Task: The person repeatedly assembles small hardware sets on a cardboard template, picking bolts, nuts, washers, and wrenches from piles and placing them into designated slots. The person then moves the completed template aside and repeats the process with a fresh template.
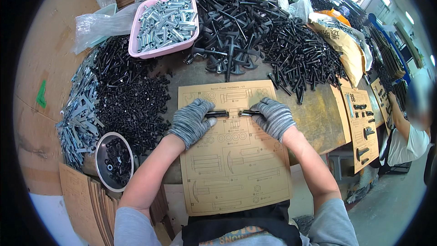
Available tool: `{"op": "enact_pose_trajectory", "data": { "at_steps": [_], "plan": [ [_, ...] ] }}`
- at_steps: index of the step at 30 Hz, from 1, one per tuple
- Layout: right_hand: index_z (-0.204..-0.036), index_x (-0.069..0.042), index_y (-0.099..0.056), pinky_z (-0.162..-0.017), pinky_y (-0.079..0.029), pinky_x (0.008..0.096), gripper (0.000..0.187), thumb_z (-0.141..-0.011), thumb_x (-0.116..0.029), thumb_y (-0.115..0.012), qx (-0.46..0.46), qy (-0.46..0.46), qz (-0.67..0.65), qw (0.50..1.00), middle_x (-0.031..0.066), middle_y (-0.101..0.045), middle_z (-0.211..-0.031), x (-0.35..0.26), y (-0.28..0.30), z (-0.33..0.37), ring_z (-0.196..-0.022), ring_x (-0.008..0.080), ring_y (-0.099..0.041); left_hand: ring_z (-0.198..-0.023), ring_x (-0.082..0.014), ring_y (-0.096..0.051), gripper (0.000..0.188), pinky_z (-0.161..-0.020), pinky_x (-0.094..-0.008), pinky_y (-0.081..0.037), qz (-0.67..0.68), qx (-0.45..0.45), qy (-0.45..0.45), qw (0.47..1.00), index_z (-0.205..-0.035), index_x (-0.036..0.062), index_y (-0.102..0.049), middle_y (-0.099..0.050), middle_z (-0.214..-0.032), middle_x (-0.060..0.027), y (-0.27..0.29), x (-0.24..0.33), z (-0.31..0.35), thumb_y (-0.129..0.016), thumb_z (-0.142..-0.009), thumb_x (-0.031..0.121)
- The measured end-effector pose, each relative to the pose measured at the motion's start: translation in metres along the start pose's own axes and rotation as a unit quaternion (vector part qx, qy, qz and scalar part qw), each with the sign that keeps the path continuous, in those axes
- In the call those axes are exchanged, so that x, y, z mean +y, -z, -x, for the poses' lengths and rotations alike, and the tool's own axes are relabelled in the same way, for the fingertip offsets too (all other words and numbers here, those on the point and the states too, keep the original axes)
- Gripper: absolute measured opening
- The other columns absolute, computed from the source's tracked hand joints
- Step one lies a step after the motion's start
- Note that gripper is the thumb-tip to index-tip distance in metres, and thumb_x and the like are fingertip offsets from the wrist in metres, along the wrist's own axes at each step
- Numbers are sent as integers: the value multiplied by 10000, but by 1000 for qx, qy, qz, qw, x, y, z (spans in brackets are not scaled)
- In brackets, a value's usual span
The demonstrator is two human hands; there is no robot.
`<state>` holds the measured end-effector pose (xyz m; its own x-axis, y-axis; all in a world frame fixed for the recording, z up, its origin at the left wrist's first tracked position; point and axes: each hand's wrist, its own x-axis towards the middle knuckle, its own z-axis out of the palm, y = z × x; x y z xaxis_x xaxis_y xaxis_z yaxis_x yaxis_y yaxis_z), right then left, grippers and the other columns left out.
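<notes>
A brown cardboard sheet [268, 177] printed with outlines of hardware lies in front of me, its lower edge reaching my body. Over its upper part, my left hand [192, 120], in a grey knit glove, is closed on black bolts [217, 114] that point right. Facing it, my right hand [273, 117], gloved alike, grips more black bolts [248, 113] that point left. A small gap separates the two sets of bolts. The palms hide part of each set, so I cannot tell how many there are.
Beyond the sheet are a pink tub [141, 55] of silver sleeves and a heap of black T-shaped parts [230, 50]. Black bolts pile at right [302, 54] and small black screws [132, 109] at left, near a steel bowl [99, 173]. Another person [409, 136] works at right.
</notes>
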<state>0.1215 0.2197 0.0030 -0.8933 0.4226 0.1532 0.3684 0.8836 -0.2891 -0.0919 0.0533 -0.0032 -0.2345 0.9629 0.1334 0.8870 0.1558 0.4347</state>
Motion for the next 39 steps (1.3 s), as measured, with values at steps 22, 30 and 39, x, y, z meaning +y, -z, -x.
{"op": "enact_pose_trajectory", "data": {
  "at_steps": [22,30,39],
  "plan": [
    [-940,-134,-699,-752,-489,391,210,-773,-260,-679,43,73,-93,992,91,-609,-891,1,-33,-30,-833,287,-598,-857,-268,-607,248,-756,-368,-492,7,30,38,999,-967,141,-695,-606,-916,-76,-12,13,-7,-686,-776,300],
    [-997,-117,-663,-762,-483,410,267,-765,-249,-670,62,117,-60,989,103,-608,-920,-2,-31,-28,-842,309,-590,-960,-274,-589,294,-835,-385,-475,0,-1,43,999,-1037,129,-649,-601,-989,-101,-14,8,-6,-624,-813,317],
    [-1076,-49,-631,-656,-499,341,322,-777,-149,-692,183,-80,-150,968,119,-636,-928,19,8,40,-743,243,-615,-1232,-307,-455,596,-1049,-390,-357,-68,148,229,960,-1329,55,-445,-494,-1320,-160,34,-3,91,-616,-826,324]
  ]
}}
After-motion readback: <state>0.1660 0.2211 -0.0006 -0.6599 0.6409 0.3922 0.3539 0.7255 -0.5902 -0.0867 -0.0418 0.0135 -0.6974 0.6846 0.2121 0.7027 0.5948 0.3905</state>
